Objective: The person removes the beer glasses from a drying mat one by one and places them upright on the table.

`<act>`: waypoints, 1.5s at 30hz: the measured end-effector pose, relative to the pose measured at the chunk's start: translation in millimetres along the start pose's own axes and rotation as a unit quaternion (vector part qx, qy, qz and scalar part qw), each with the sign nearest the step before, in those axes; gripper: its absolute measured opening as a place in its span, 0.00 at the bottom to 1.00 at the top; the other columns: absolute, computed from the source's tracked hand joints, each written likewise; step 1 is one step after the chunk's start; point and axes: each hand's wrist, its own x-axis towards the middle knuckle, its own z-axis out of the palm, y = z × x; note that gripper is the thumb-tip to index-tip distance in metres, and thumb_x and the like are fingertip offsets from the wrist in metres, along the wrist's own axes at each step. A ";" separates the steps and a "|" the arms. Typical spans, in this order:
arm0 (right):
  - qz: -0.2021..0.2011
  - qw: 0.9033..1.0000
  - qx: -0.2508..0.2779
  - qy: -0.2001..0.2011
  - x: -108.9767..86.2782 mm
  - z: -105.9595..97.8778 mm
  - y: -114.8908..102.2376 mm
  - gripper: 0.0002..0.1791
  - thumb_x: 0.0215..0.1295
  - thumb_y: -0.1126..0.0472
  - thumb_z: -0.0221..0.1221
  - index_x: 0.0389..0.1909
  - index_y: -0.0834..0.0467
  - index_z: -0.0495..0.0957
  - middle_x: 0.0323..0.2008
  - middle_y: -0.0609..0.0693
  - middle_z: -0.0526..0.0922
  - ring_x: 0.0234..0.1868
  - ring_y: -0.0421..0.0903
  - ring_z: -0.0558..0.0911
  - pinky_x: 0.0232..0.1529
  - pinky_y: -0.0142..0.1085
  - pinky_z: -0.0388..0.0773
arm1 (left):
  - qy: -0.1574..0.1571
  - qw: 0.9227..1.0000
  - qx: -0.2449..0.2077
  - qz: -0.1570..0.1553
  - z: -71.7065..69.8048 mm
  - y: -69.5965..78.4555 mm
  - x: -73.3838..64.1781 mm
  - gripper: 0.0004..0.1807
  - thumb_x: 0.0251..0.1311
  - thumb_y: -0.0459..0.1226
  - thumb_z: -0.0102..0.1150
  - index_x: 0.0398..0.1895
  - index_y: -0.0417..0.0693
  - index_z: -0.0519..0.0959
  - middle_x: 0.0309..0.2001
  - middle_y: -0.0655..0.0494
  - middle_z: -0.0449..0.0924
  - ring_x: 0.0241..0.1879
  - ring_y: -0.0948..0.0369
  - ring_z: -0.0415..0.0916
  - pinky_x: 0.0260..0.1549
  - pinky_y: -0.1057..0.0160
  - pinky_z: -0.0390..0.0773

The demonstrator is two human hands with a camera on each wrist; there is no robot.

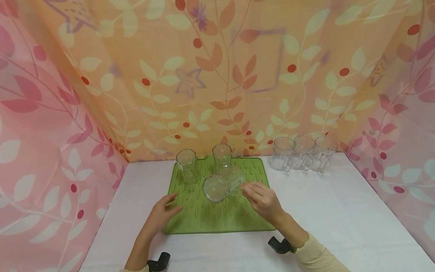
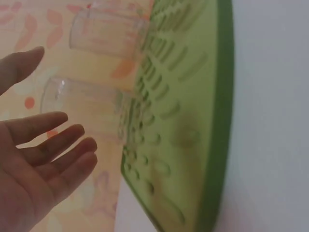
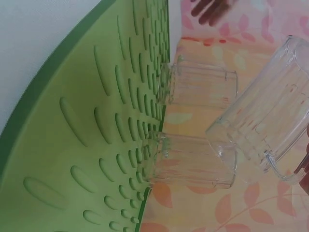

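Note:
My right hand (image 1: 263, 200) grips the handle of a clear glass mug (image 1: 222, 184). The mug is tilted above a green ribbed mat (image 1: 221, 223), one round end toward the lower left in the head view; the right wrist view also shows this mug (image 3: 265, 106) leaning, clear of the mat. At the mat's left side, my left hand (image 1: 161, 213) is held with fingers apart and nothing in it. In the left wrist view the left hand (image 2: 43, 164) is relaxed, palm showing. Two more glass mugs, one at left (image 1: 188, 168) and one at centre (image 1: 222, 155), stand upright on the mat's far part.
Three clear glass mugs (image 1: 283, 155) with handles stand in a row at the back right of the white table (image 1: 323, 211). A floral cloth (image 1: 217, 94) rises behind and at both sides. Black pieces (image 1: 281, 245) are worn at the wrists.

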 end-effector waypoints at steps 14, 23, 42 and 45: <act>-0.029 1.000 -0.005 0.006 1.1 2.7 -3.8 0.12 0.68 0.63 0.58 0.32 0.67 0.86 0.30 0.56 0.88 0.33 0.50 0.87 0.35 0.37 0.86 | -0.051 0.990 -0.127 0.027 10.4 37.8 15.6 0.30 0.68 0.47 0.55 0.68 0.41 0.67 0.66 0.42 0.72 0.66 0.46 0.69 0.64 0.47 0.72; -0.060 0.998 -0.025 0.003 1.1 5.6 -7.6 0.13 0.70 0.63 0.56 0.31 0.66 0.86 0.30 0.56 0.88 0.32 0.49 0.86 0.34 0.36 0.86 | -0.123 0.974 -0.191 0.026 18.2 51.6 30.1 0.31 0.70 0.53 0.50 0.67 0.42 0.69 0.64 0.42 0.73 0.62 0.48 0.73 0.60 0.50 0.76; -0.101 0.995 -0.020 -0.017 -7.0 11.0 -13.5 0.14 0.72 0.67 0.52 0.33 0.63 0.87 0.31 0.54 0.89 0.33 0.48 0.87 0.36 0.34 0.86 | -0.281 0.914 -0.291 -0.034 32.3 54.4 47.6 0.46 0.68 0.63 0.41 0.65 0.27 0.65 0.49 0.45 0.84 0.45 0.60 0.84 0.45 0.62 0.85; -0.115 0.993 -0.026 -0.022 -8.4 11.8 -14.3 0.14 0.71 0.68 0.52 0.33 0.62 0.87 0.31 0.54 0.89 0.33 0.48 0.87 0.36 0.33 0.86 | -0.298 0.901 -0.312 -0.042 35.0 54.3 48.6 0.43 0.70 0.59 0.45 0.66 0.25 0.61 0.53 0.39 0.82 0.48 0.57 0.84 0.48 0.57 0.84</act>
